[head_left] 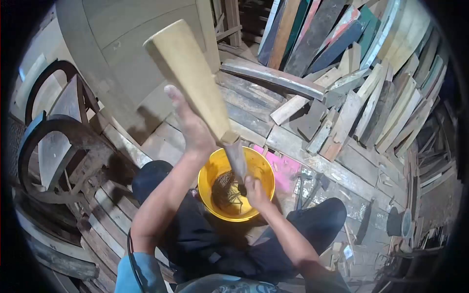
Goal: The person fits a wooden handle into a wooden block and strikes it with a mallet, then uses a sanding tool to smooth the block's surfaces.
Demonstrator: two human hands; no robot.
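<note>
A long pale wooden piece (195,78) rises tilted above a yellow bucket (268,188), its wide end toward the top left. My left hand (193,127) lies against its left side, with fingers stretched out. At the lower end of the wood, a grey tapered tool (236,158) meets it. My right hand (256,193) is wrapped round the lower part of that tool, over the bucket's right side. Inside the bucket lie many thin dark nails or sticks (224,189); I cannot tell which.
Wood offcuts (342,117) and painted boards (312,44) are piled at the upper right. Curved dark frames (53,132) stand at the left. A large panel (141,49) leans behind. A pink sheet (283,171) and a hammer-like tool (300,190) lie right of the bucket.
</note>
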